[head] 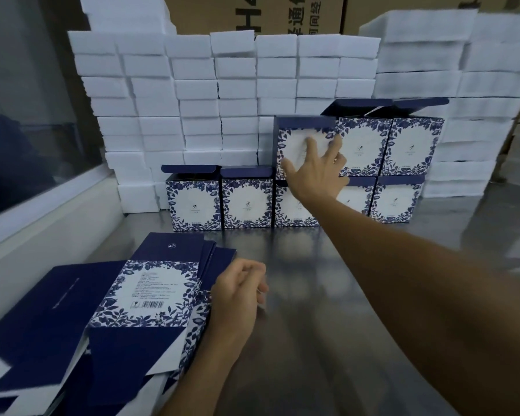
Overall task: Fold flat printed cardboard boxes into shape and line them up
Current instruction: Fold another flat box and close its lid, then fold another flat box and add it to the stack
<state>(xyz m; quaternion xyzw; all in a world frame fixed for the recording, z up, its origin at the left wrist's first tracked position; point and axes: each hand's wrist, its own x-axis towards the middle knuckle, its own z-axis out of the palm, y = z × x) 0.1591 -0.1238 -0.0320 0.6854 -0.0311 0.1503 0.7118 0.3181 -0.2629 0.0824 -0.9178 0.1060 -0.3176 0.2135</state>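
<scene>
Eight folded boxes are standing at the back of the steel worktop [297, 295], five in a bottom row and three stacked above on the right, all showing their white, blue-leafed fronts to the camera. The newest box [300, 145] is sitting upright at the left end of the upper row, its dark blue lid flap turned toward the rear. The right hand [315, 169] is pressing flat against its front with fingers spread wide and straight, holding nothing. The left hand [240, 292] is resting on the right edge of the flat box stack [117, 310] at the near left, its fingers loosely curled; whether it is pinching a sheet I cannot tell. The top flat box is lying barcode side up, its long axis running from the near edge toward the back. White foam blocks [192, 100] are walling in the boxes behind and on the right, with brown cartons [252, 13] rising above them.
</scene>
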